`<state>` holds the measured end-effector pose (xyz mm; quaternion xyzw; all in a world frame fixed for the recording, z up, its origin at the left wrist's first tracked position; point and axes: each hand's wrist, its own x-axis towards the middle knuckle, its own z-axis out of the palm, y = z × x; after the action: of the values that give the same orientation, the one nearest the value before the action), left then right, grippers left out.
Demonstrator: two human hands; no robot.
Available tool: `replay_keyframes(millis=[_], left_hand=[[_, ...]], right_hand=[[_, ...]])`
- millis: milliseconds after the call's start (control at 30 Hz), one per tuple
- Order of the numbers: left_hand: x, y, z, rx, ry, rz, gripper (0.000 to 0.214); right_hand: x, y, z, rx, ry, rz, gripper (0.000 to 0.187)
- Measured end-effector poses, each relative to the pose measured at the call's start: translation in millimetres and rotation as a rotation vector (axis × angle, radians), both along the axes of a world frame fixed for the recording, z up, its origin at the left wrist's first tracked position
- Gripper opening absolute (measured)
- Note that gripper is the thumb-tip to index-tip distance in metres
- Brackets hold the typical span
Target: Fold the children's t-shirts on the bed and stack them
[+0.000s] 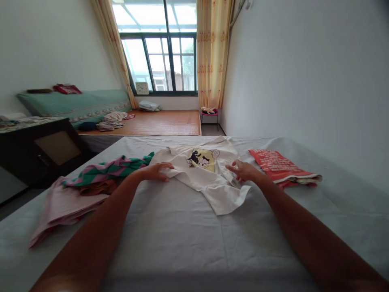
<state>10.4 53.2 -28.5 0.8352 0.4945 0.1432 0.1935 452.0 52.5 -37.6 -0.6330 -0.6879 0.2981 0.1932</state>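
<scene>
A white T-shirt [185, 164] lies rumpled and skewed on the bed, its printed front facing up with a yellow panel and black-and-white cartoon figures. My left hand [155, 171] rests at the shirt's left edge, thumb and fingers apart with cloth between them. Over on the right side of the shirt, my right hand [244, 170] touches the creased cloth with its fingers spread. The lower part of the shirt trails toward me in folds, and one flap points to the near right.
A folded red garment with white lettering [278, 165] lies to the right. On the left are a green-and-pink garment [112, 169], a brown cloth [99, 187] and a pink garment [71, 202]. The grey bedsheet [182, 243] spreads beneath. Beyond stand a second bed [170, 121] and a dark cabinet [45, 150].
</scene>
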Motion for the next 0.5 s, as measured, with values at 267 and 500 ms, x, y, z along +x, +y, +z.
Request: replay_keyframes(millis=[267, 500], left_hand=[[-4.5, -15.4, -17.6, 0.245, 0.097, 0.166, 0.037], [0.3, -30.5, -1.7, 0.277, 0.118, 0.158, 0.030]], right_hand=[[-10.5, -19.8, -13.6, 0.319, 0.118, 0.252, 0.052], [31.6, -1.0, -10.4, 0.320, 0.400, -0.113, 0.042]])
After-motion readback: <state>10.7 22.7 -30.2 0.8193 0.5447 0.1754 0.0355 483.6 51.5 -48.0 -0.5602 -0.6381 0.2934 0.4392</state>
